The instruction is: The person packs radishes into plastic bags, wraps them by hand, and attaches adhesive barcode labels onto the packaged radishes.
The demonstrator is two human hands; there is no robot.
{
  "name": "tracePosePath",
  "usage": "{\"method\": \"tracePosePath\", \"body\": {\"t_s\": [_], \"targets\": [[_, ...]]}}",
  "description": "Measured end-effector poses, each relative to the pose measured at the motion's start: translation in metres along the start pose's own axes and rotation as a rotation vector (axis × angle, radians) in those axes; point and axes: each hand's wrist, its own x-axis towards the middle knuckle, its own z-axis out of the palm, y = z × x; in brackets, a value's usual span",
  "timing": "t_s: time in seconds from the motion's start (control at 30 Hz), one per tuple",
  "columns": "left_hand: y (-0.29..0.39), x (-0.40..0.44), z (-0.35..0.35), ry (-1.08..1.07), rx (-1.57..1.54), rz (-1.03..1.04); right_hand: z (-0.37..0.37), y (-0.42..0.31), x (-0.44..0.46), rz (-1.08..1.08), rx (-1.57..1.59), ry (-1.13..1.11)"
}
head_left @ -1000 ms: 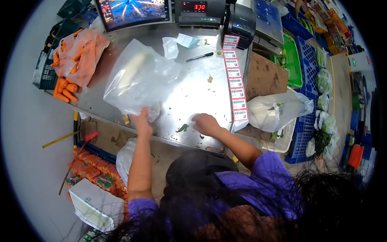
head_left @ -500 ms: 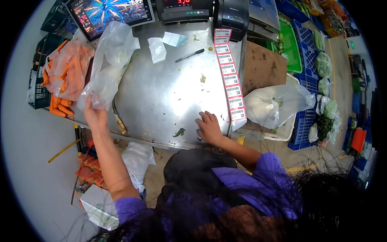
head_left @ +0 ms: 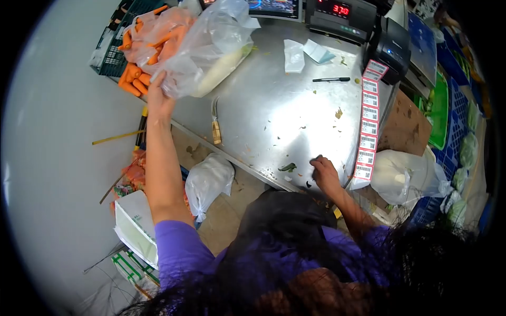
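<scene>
My left hand (head_left: 161, 100) is closed on the lower end of a clear plastic bag (head_left: 192, 55) at the table's left side. A long white radish (head_left: 224, 69) shows beside and partly through the bag; I cannot tell whether it is inside. Behind lies another clear bag with orange carrots (head_left: 169, 37), and loose carrots (head_left: 134, 79) sit next to it. A small curved knife with a wooden handle (head_left: 216, 131) rests right of my left forearm. Over the table's front edge, my right hand (head_left: 326, 174) holds nothing, fingers loosely bent, near a green leaf scrap (head_left: 287, 167).
A strip of barcode labels (head_left: 369, 128) runs from a black label printer (head_left: 390, 50). A scale display (head_left: 340, 13), a pen (head_left: 331, 79) and paper slips (head_left: 294, 56) are at the back. A bagged white vegetable (head_left: 392, 174) lies right; a filled white bag (head_left: 208, 179) stands below the table.
The view has swung left, so the table appears farther right. My left hand keeps hold of the bag, and the radish shows more clearly. My right hand's fingers have drawn in.
</scene>
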Motion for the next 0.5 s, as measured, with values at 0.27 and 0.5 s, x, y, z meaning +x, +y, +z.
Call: {"method": "tracePosePath", "body": {"t_s": [0.27,0.5], "targets": [[-0.066,-0.151,0.016,-0.086,-0.023,-0.277,-0.06,-0.118,0.132,-0.421,0.165,0.335],[-0.091,-0.197,0.01,-0.009,0.037,-0.329,0.024,-0.158,0.22,-0.537,-0.068,0.083]]}}
